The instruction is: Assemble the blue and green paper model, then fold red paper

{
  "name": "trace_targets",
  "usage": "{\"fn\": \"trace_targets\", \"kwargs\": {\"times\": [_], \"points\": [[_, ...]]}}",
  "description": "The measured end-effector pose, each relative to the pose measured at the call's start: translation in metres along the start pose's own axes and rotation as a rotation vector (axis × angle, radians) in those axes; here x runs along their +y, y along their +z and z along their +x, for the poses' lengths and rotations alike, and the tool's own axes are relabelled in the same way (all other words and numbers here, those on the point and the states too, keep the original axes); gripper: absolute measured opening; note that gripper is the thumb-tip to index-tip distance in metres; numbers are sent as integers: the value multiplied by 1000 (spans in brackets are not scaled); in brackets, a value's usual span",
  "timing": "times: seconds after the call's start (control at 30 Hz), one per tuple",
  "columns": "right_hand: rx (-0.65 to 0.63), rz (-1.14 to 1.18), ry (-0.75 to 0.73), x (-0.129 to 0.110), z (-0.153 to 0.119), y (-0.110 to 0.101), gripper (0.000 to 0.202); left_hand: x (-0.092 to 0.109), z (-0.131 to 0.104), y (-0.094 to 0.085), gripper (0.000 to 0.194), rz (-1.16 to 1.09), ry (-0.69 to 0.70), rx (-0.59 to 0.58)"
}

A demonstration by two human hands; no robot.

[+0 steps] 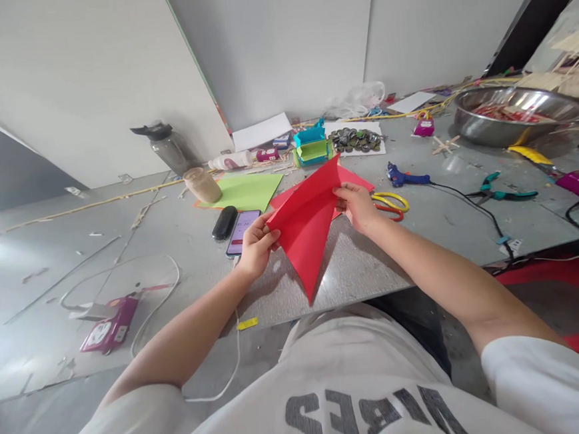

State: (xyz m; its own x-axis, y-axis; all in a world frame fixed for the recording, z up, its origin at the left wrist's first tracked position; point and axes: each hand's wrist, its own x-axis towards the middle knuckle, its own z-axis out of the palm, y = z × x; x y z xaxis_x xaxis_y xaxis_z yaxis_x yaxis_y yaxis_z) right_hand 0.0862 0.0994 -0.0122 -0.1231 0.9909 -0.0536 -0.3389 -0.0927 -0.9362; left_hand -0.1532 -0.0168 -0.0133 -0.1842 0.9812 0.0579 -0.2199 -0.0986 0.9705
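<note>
Between my hands I hold a folded sheet of red paper (308, 235), creased along a diagonal with one point hanging down over the table's front edge. My left hand (258, 246) pinches its left corner, thumb on top. At the upper right edge, my right hand (356, 206) grips it between thumb and fingers. More red paper lies behind the held sheet, partly hidden by it. Scissors with yellow and red handles (392, 202) lie just beyond my right hand. A lit phone (243, 228) rests on the table beside my left hand, with a black case (224, 223) next to it.
Green paper (252, 190), a jar (201, 185) and a grey bottle (168, 149) stand back left. Behind are a blue-green paper box (311, 147) and metal caps (356, 140). At right are a glue gun (406, 175), pliers (503, 192) and a steel bowl (518, 133). Cables trail about.
</note>
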Motion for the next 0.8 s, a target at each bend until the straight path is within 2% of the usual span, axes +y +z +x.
{"fn": "trace_targets", "kwargs": {"times": [0.13, 0.23, 0.4, 0.5, 0.67, 0.8], "points": [[-115, 72, 57, 5, 1, -3, 43, 0, 1, 1, 53, -4, 25, -36], [-69, 52, 81, 12, 2, -2, 36, -3, 3, -2, 52, 10, 39, -45], [-50, 38, 39, 20, 2, 1, 32, -16, 2, 0, 37, -2, 55, 33], [-70, 63, -23, 25, -2, 5, 33, -24, -5, 6, 42, -55, -5, 46], [-47, 66, -136, 34, -10, 13, 34, -30, -12, 7, 55, -104, -187, 26], [-15, 0, -86, 34, -19, 18, 38, -36, -9, 4, 57, -121, -161, 77]]}}
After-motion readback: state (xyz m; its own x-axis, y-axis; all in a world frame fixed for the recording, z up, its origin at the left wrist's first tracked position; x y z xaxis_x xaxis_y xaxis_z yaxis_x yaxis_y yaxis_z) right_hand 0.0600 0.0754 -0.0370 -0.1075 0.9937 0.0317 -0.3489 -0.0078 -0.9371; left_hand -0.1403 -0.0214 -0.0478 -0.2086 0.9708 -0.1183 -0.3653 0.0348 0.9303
